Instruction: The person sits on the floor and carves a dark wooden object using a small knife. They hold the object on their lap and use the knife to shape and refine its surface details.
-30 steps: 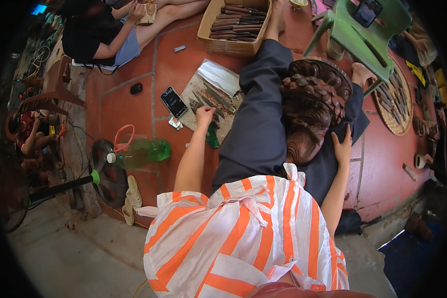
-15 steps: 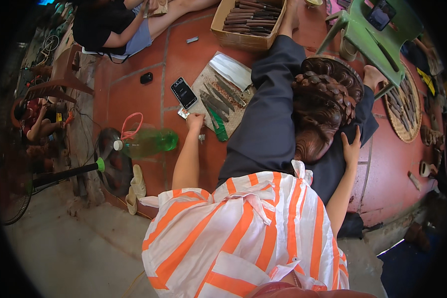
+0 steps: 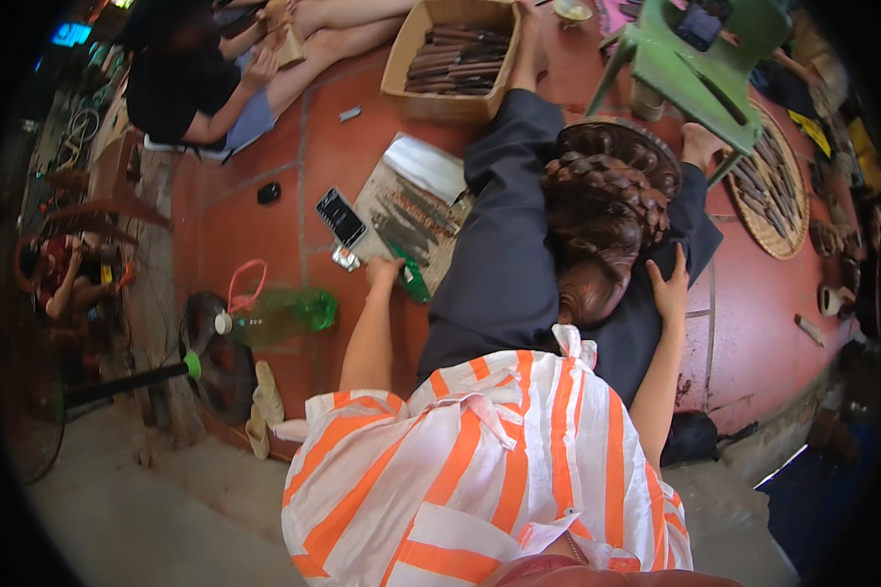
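My left hand (image 3: 383, 273) is low over the floor, fingers drawn together, its fingertips at the edge of a green plastic piece (image 3: 413, 281). Whatever may be between those fingertips is too small to make out. Above it lie a small silver foil packet (image 3: 345, 258) and a black phone (image 3: 341, 217). Several flat metal blades (image 3: 408, 228) rest on a speckled board (image 3: 370, 203) beside a folded white cloth (image 3: 425, 167). My right hand (image 3: 668, 287) rests on my dark trouser leg with fingers spread, holding nothing. Next to it, a dark carved wooden piece (image 3: 607, 215) stands between my legs.
A cardboard box (image 3: 398, 73) of wooden-handled tools stands ahead, and a round woven tray (image 3: 796, 235) of more tools lies right. A green chair (image 3: 690, 73) is near it. Left are a green bottle (image 3: 284, 316) and a fan (image 3: 127, 386). A co-worker (image 3: 181, 78) sits far left.
My left hand has moved from beside the foil packet down to the green plastic piece. My right hand keeps its place on the leg. The whole view has shifted slightly.
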`<state>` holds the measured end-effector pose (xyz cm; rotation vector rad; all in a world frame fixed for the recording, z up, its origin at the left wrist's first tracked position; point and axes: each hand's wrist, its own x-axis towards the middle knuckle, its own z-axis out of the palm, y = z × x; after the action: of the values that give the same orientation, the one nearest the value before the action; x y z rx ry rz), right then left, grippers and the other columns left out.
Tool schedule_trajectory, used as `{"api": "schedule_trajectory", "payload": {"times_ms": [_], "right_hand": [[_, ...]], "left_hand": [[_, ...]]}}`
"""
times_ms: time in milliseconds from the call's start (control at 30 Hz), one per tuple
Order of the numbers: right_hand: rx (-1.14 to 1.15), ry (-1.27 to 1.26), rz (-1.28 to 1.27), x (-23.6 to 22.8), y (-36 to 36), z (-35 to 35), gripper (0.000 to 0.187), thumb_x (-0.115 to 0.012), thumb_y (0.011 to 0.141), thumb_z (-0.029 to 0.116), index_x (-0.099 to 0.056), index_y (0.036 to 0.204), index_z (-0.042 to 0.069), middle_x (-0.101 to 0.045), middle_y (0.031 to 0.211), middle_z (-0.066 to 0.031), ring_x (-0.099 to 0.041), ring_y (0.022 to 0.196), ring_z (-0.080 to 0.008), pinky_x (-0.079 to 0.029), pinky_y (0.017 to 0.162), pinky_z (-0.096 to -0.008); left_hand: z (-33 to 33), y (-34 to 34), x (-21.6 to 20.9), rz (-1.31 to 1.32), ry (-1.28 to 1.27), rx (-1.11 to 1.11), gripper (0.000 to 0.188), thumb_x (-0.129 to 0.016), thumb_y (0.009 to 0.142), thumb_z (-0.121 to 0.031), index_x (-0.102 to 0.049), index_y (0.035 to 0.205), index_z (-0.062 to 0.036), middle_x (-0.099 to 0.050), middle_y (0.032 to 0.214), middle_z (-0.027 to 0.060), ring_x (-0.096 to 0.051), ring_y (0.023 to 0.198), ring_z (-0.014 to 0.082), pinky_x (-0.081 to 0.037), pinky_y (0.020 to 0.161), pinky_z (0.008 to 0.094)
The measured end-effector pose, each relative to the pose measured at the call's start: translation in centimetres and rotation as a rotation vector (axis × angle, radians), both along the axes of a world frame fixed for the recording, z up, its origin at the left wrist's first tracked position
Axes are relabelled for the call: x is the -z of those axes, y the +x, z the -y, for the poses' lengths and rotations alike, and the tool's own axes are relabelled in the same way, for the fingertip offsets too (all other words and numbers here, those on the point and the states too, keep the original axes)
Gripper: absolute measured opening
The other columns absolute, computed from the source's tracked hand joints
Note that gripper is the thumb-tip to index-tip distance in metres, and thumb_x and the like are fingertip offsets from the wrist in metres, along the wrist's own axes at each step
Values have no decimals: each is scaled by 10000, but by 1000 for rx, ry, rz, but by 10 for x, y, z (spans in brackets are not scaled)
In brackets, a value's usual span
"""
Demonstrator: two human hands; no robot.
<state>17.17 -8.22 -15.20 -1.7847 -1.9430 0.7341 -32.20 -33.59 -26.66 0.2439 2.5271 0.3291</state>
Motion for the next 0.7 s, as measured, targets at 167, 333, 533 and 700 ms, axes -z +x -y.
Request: {"api": "schedule_trajectory", "payload": {"times_ms": [167,333,533,700], "right_hand": [[29,-57,11,-9,-11,1,809,-696,779,425,-288,1449,227,-351,1335,-392,-345,1277,-507,-355,1030,-483],[58,-86,22,-12,-11,3,813,-691,779,444,-282,1451,238,-345,1341,-394,-341,1279,-511,-353,1033,-492],[0,17,-39,4,0,-1,791,-694,781,432,-316,1437,201,-393,1307,-369,-410,1233,-483,-370,1022,-468],[0,-6,-18,0,-5,-1,770,-689,791,422,-334,1431,185,-413,1306,-339,-434,1222,-454,-379,1011,-447]], "left_hand": [[17,-15,21,-44,31,1,379,-795,656,-391,-686,781,-50,-698,837,144,-676,808,300,-514,748,408],[11,-1,7,-205,77,121,383,-768,681,-389,-666,790,-37,-685,839,171,-662,817,334,-505,739,430],[-7,2,-1,-163,132,94,338,-718,740,-385,-672,825,-61,-685,865,168,-650,873,356,-501,759,441],[-16,1,-2,-51,207,-19,269,-710,763,-334,-670,787,-69,-677,694,95,-664,615,228,-517,638,369]]}}
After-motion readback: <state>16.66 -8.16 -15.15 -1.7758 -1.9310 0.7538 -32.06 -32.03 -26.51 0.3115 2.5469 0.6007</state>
